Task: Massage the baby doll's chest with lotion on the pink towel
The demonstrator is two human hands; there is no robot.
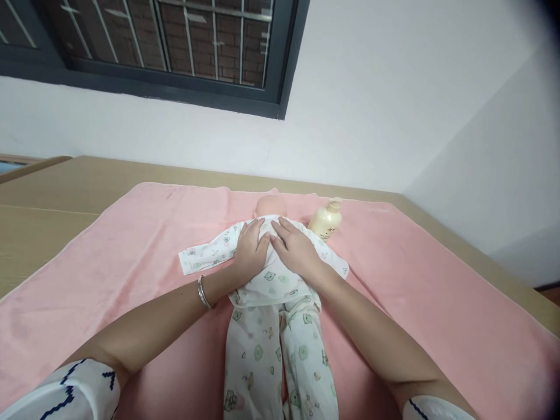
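Observation:
A baby doll lies on a pink cloth, its bald head at the far end. It wears a white printed top and matching trousers with green and brown figures. My left hand rests flat on the left upper part of the top, fingers stretched toward the doll's head. Flat on the right upper part lies my right hand, its fingers also extended. The two thumbs come close together near the middle. Neither hand holds anything. The doll's face is not visible, and its sleeves spread out to both sides.
Beyond my right hand, a pale yellow pump bottle leans on the pink cloth. The cloth covers much of a wooden surface. A white wall and a dark-framed barred window stand behind it.

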